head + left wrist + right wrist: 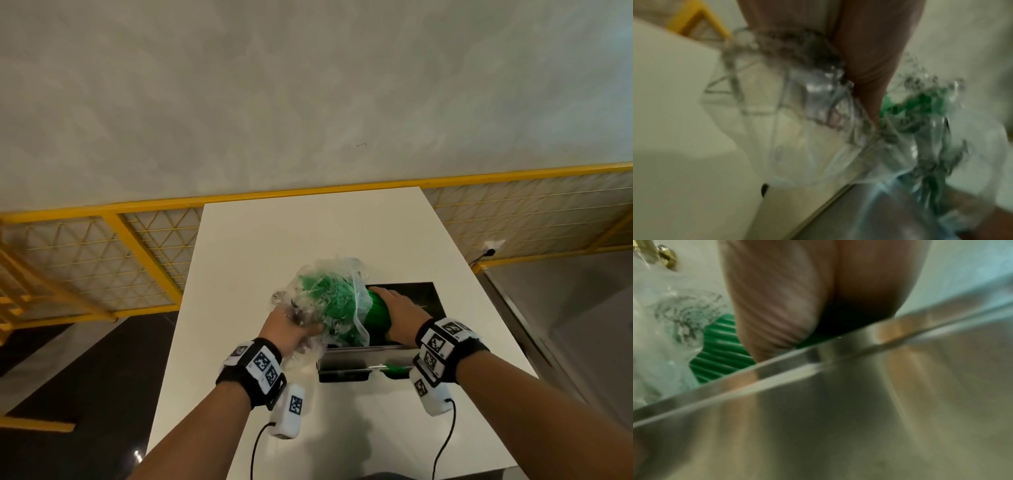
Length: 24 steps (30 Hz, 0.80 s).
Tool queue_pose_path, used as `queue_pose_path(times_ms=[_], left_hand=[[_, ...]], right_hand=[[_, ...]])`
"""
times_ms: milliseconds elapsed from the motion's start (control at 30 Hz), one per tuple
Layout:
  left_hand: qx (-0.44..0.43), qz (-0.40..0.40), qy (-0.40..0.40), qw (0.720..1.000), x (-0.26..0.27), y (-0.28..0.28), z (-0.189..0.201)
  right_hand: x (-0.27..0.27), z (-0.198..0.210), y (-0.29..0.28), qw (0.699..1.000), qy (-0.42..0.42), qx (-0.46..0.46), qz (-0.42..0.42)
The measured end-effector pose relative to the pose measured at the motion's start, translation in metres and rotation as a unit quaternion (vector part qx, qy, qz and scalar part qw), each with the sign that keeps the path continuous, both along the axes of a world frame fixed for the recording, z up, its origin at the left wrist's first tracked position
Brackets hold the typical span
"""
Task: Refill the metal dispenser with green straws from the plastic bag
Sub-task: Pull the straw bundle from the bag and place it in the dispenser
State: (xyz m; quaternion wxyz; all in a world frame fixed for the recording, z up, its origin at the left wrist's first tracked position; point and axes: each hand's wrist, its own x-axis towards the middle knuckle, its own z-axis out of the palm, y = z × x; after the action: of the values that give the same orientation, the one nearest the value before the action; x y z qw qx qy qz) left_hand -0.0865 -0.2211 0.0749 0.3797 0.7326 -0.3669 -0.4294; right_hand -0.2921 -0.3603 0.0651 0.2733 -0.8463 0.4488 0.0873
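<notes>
Your left hand (291, 330) grips the bag (320, 287), your right hand (399, 313) clasps the straws (376, 313); pull the bag off slowly, holding them level over the dispenser (356, 356).

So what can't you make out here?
Head view: inside of the metal dispenser, covered by the plastic bag, green straws and right hand.
Head view: fingers of the left hand, buried in crumpled bag.
Right wrist view: the bag's printed logo, blurred.

The left hand (291, 329) is clenched tight while the right hand (400, 313) lies cupped, palm down.
</notes>
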Motion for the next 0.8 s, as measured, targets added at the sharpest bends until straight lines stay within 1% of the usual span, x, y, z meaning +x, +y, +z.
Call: queue_pose_path(times_ms=[100,167,267,333,467,600,667,733,800], left_hand=[[0.007,-0.009,-0.039,0.999,-0.001,-0.004,0.001],[0.005,-0.019,-0.043,0.999,0.001,-0.005,0.002],[-0.013,-0.037,-0.035,0.999,0.01,-0.004,0.006],[-0.029,-0.018,-0.036,0.999,0.022,-0.002,0.013],[-0.073,0.022,-0.062,0.995,0.056,0.001,0.025],[-0.117,0.026,-0.068,0.99,0.077,0.007,0.037],[-0.131,0.054,-0.045,0.989,0.085,0.009,0.039],[-0.136,0.105,0.007,0.985,0.096,0.015,0.037],[-0.147,0.157,0.059,0.975,0.106,0.029,0.027]], right_hand=[[-0.001,0.001,-0.001,1.0,0.008,0.011,-0.003],[-0.003,0.003,-0.005,1.0,0.003,0.026,-0.005],[-0.003,0.004,-0.005,0.999,-0.032,0.04,-0.01],[-0.002,0.002,0.0,0.999,-0.028,0.044,-0.015],[0.001,-0.004,0.008,1.0,-0.015,0.015,-0.022],[0.0,-0.005,0.009,0.999,-0.008,0.012,-0.028],[0.0,-0.004,0.01,0.999,-0.01,0.012,-0.03],[-0.001,-0.005,0.01,0.999,-0.011,0.011,-0.033],[-0.001,-0.006,0.01,0.999,-0.011,0.012,-0.037]])
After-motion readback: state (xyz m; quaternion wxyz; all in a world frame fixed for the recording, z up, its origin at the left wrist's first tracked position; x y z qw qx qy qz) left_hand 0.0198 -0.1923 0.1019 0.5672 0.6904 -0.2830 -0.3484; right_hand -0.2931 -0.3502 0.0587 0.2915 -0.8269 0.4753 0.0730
